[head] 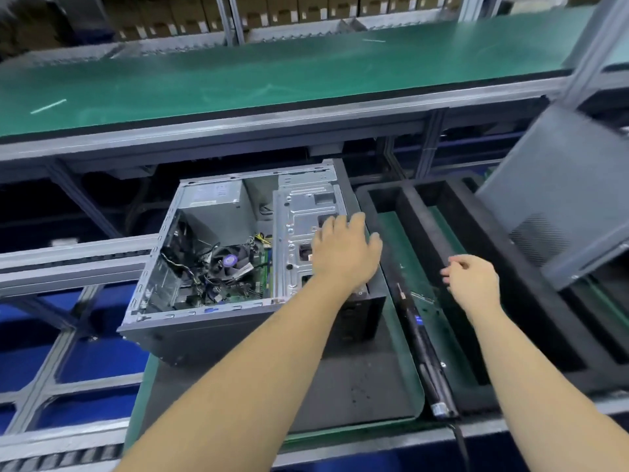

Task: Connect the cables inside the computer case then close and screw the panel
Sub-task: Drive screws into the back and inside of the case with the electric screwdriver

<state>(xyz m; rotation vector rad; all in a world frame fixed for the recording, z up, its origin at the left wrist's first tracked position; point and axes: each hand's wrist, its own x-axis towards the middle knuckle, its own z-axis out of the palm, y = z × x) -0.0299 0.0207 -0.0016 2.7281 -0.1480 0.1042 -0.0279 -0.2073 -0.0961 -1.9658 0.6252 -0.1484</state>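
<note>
Case work in progress: open grey metal computer case [218, 267] lies on its side on the green-matted surface [401, 369], roughly dead centre, with its open side facing up. Left hand [343, 253] rests flat, fingers spread, on the silver drive-cage plate [299, 226] at the case's 3 o'clock side, gripping nothing. Right hand [471, 281] hovers loose and half-curled, holding nothing, over the black foam tray [425, 240] further toward 3 o'clock. Black electric screwdriver [420, 335] lies just beside the case, and the grey side panel [558, 206] leans up at about 2 o'clock.

My take: cables near the black CPU fan [229, 262] look loose, so plug those first. Steady the case with the left, feed connectors straight in, don't force them, and tuck slack away from the fan before grabbing the panel.
</note>
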